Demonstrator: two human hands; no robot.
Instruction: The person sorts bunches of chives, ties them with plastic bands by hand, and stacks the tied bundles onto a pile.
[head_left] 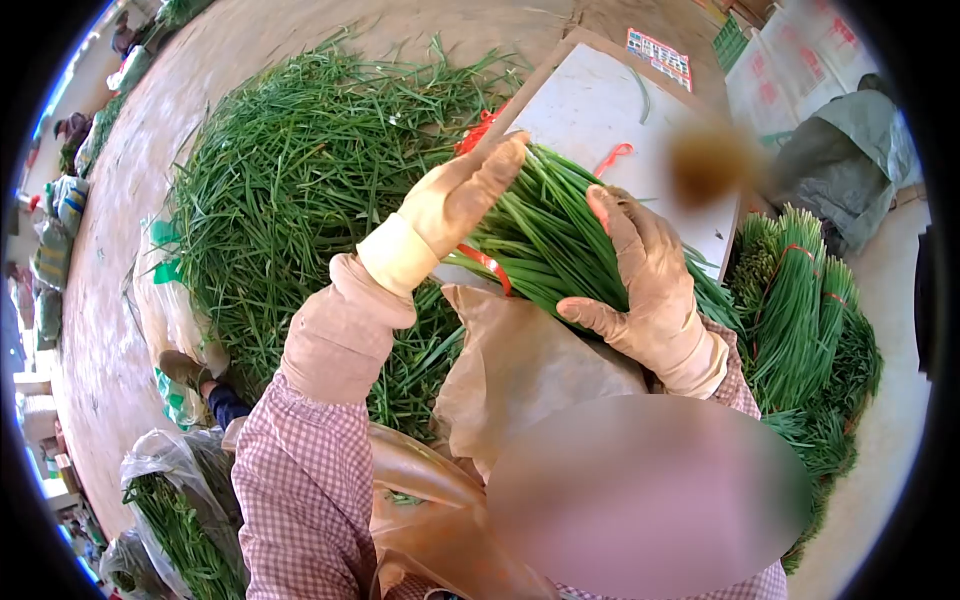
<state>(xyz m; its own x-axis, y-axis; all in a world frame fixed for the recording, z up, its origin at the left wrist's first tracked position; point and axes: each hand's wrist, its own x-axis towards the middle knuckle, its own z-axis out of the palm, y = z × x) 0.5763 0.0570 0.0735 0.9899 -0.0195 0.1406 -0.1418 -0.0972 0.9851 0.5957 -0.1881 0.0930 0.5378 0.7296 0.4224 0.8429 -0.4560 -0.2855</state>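
A bundle of green chives (560, 235) lies across my lap and the edge of a board, with a red tie (485, 268) around its left part. My left hand (465, 195), in a pale glove, rests against the bundle's upper left side, its fingers stretched out and close together. On the right of the same bundle lies my right hand (645, 290), also gloved, its thumb and fingers spread over the leaves. Neither hand wraps round the chives. A brown apron (530, 365) covers my lap below them.
A big loose heap of chives (290, 150) spreads over the floor at left. Tied chive bundles (790, 300) lie at right. The white-topped board (590, 95) holds a loose red tie (612, 157). A bagged bunch (185, 520) sits lower left, near a person's shoe (185, 369).
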